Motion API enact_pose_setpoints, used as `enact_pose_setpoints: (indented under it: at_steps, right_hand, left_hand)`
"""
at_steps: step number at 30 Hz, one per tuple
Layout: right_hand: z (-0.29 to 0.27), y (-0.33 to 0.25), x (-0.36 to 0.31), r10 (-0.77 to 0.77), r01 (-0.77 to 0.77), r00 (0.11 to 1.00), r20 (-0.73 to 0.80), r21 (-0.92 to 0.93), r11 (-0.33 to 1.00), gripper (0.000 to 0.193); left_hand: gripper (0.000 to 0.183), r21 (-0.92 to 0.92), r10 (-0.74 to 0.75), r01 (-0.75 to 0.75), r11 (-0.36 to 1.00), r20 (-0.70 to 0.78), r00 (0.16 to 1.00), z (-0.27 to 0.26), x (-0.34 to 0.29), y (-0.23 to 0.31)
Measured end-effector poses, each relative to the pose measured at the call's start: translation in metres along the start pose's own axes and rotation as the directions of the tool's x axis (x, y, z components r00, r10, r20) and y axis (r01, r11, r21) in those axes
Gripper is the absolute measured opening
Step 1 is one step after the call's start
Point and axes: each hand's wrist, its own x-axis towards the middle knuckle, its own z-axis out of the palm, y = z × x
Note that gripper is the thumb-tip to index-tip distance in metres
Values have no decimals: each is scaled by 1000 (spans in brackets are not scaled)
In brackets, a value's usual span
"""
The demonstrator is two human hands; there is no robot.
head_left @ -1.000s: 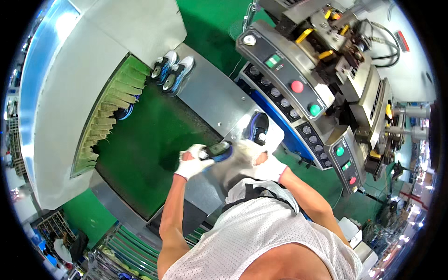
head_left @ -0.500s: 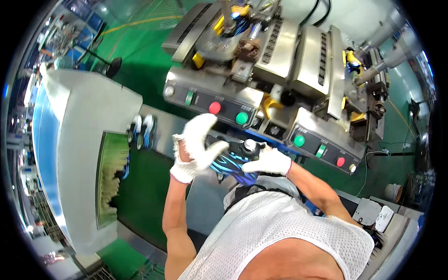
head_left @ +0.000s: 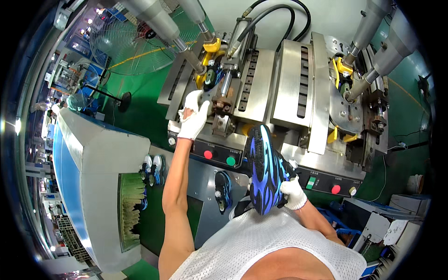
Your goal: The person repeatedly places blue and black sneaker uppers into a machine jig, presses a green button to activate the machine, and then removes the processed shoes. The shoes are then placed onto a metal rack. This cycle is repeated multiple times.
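My right hand (head_left: 293,193), in a white knit glove, is closed on a black sports shoe (head_left: 268,170) in front of my body. The shoe is tilted so that its blue and purple sole shows. My left hand (head_left: 193,116), gloved too, reaches over the left station of a metal press machine (head_left: 254,84), thumb and fingers apart, with nothing in it. Just beyond that hand, a dark shoe (head_left: 212,77) sits in the station beneath the yellow pads. Another black and blue shoe (head_left: 223,191) lies on the grey metal shelf (head_left: 203,217) before me.
Red and green buttons line the control panels (head_left: 326,179) on the machine's front. At the left stands a pale conveyor housing (head_left: 112,158) with a bristled opening; a pair of shoes (head_left: 153,169) rests beside it. Thick metal cylinders (head_left: 154,18) slant down over the left station.
My left hand has left the shoe at my front and moved forward to the left station. My right hand has turned the shoe, bringing its sole into view. The camera view has shifted.
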Motion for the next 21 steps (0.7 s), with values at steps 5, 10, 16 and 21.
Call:
enact_pose_setpoints:
  at_steps: [5,10,16,21]
  right_hand:
    - [12,-7,-1,-36,31,991,-130,-41,999,66]
    - [9,-2,-12,-100,45,938,-331,-170,984,69]
    - [11,-7,-13,-166,29,866,-473,-283,959,59]
    - [32,-12,8,-174,13,838,-518,-299,954,39]
  left_hand:
    - [54,115,-44,36,993,67,997,53,70,-47]
    - [72,215,-255,243,946,29,966,110,123,-62]
    - [66,251,-388,348,903,129,913,120,172,-67]
    - [74,235,-410,377,896,112,905,40,171,-42]
